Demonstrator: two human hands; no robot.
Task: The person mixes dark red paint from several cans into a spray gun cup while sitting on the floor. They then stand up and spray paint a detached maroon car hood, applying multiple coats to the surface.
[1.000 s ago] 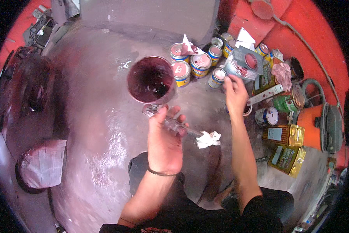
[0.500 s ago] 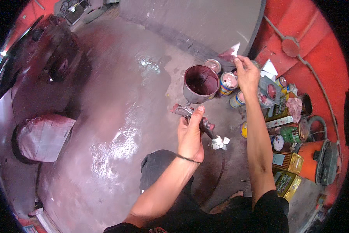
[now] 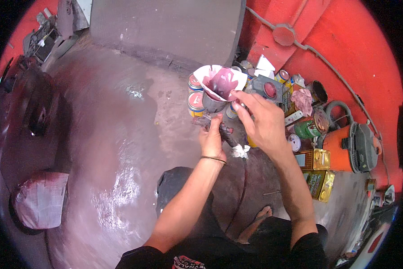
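Note:
My left hand (image 3: 212, 141) is wrapped round the body of a paint-stained spray gun (image 3: 227, 130), held upright. The gun's dark metal cup (image 3: 214, 106) sits on top. A paper paint strainer (image 3: 210, 75), white at the rim and stained purple-pink inside, stands spread open in the cup's mouth. With the thumb and fingertips of my right hand (image 3: 264, 121) I pinch the strainer's right edge. Crumpled white tissue (image 3: 241, 151) is wrapped at the gun's lower end, where a dark hose (image 3: 242, 186) runs down to the floor.
Paint cans (image 3: 195, 104) stand just left of and behind the cup. To the right are a grey lidded container (image 3: 259, 86), pink crumpled cloth (image 3: 302, 102), a green can (image 3: 305, 128), gold rectangular tins (image 3: 321, 160) and an orange-black machine (image 3: 340, 145). A paper-covered part (image 3: 40, 199) is at left.
My right hand has brought the strainer left and down from beside the cans into the spray gun's cup, where it has opened out. The view has shifted to the right.

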